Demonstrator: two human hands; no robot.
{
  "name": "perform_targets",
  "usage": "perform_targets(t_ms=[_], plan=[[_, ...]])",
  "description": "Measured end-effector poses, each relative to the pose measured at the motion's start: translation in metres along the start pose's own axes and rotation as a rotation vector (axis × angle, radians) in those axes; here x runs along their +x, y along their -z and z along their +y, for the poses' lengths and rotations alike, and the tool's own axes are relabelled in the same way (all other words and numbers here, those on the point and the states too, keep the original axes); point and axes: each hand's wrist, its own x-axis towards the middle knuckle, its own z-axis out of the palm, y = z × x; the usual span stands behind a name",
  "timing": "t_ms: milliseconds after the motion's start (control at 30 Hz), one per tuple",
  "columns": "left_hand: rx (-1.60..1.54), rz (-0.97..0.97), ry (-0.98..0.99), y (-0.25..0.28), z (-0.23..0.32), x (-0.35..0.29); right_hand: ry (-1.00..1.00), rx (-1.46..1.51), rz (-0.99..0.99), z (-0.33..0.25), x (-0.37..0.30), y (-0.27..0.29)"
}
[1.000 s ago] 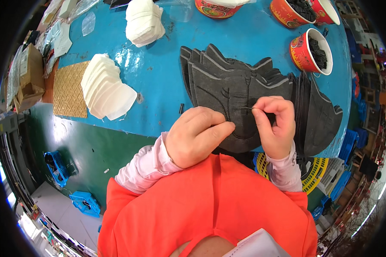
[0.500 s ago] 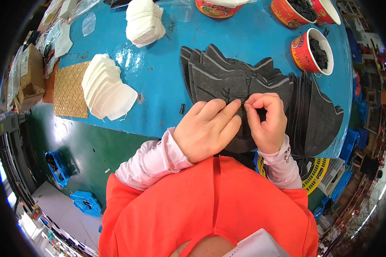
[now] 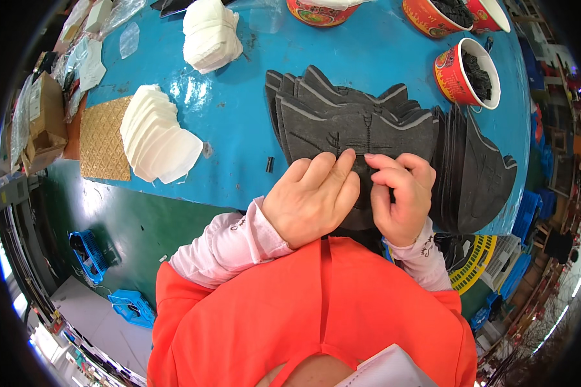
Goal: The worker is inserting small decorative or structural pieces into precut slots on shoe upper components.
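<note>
A stack of dark grey stitched pieces [image 3: 316, 127], cut in a shape like shoe uppers, lies fanned out on the blue table before me. My left hand [image 3: 313, 197] bears on the top piece, fingers bent and close together, its index tip beside the centre seam. Some of its fingertips are hidden. Just across that seam, my right hand [image 3: 400, 193] hovers with curled fingers, thumb and index apart; nothing shows between them. More dark pieces [image 3: 490, 174] stand bunched beside the right hand. A small black bit [image 3: 270, 164] lies left of the stack.
White shaped pads [image 3: 158, 135] are fanned near a patterned gold board [image 3: 103, 145] at left. A tied white bundle [image 3: 211, 35] is farther back. Red paper tubs [image 3: 450, 74] with dark scraps stand at the far right. A yellow basket [image 3: 474, 264] sits below the table's right edge.
My right thumb and index have parted from their pinch, and that hand has moved slightly away from the left. The left hand stays on the stack. The whole view has shifted a little.
</note>
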Motion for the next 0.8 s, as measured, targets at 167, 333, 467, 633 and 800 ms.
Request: perform_targets(t_ms=[167,333,467,633,800], plan=[[-0.006,0.016,-0.021,-0.003,0.001,-0.001,0.052,-0.164,-0.052,-0.001,0.004,-0.004],[-0.096,0.009,0.003,-0.005,-0.007,-0.005,0.068,-0.247,-0.069,-0.002,0.007,-0.005],[-0.424,0.094,0.114,-0.001,-0.013,-0.008,-0.075,0.178,0.194,0.013,-0.013,-0.005],[-0.773,0.340,0.385,0.019,-0.007,-0.027,-0.245,0.406,0.331,0.000,-0.029,-0.001],[-0.118,0.384,0.404,0.018,-0.056,-0.051,-0.243,0.398,0.286,-0.001,-0.028,0.006]])
